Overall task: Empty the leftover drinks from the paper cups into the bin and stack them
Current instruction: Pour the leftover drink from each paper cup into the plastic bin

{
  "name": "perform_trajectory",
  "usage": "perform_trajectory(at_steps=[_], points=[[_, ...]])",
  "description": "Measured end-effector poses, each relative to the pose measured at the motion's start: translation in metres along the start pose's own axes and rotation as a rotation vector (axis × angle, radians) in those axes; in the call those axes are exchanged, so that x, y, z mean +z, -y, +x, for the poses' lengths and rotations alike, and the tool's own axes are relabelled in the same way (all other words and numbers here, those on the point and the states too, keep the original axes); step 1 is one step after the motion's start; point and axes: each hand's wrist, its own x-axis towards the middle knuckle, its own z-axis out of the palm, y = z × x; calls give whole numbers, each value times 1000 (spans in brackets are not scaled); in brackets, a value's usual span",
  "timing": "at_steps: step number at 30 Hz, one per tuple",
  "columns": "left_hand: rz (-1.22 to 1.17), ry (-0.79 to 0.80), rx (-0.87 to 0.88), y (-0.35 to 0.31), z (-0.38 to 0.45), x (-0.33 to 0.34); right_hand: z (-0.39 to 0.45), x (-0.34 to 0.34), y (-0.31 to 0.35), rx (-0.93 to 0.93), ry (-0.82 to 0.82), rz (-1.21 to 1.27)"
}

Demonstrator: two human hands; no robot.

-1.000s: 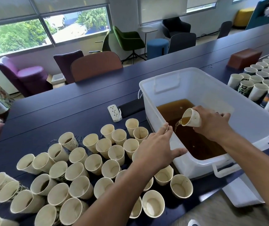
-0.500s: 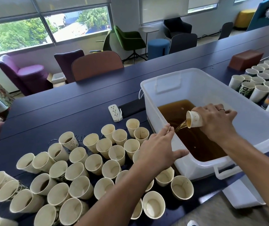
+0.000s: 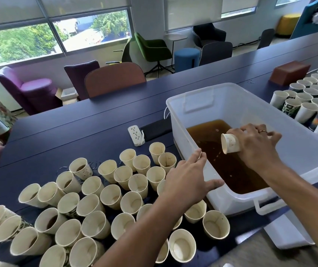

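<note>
My right hand [image 3: 256,145] grips a white paper cup [image 3: 229,143] tipped on its side over the brown liquid in the clear plastic bin [image 3: 196,105]; only a few drops fall from its mouth. My left hand [image 3: 187,177] rests on the bin's near left rim with fingers straight and thumb spread. Several paper cups [image 3: 104,197] stand crowded on the dark table [image 3: 73,132] left of the bin, a few holding a little brown drink. More cups [image 3: 308,99] stand in rows to the right of the bin.
A white power strip [image 3: 136,135] and a black flat object [image 3: 157,129] lie behind the left cups. A brown box [image 3: 289,72] sits at the far right. The bin's white lid [image 3: 287,234] lies under its near corner. Chairs line the table's far side.
The cup in my right hand has tipped further, from a steady pour to nearly sideways, and the stream has thinned to drops. My left hand stayed on the bin's rim.
</note>
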Motion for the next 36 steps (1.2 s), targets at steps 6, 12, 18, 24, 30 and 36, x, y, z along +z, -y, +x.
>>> perform_trajectory(at_steps=[6,12,18,24,30,36], points=[[5,0,-1,-1,0,-1,1,2,0,13,5,12],[12,-1,-2,-1,-1,-2,1,2,1,13,-1,10],[18,11,-8,-2,-1,-3,1,2,1,17,15,1],[11,15,-13,-3,-1,-3,1,2,1,26,22,0],[16,12,-13,-3,0,-3,1,1,1,13,17,-8],[6,8,-10,-2,0,-2,1,0,2,14,15,-1]])
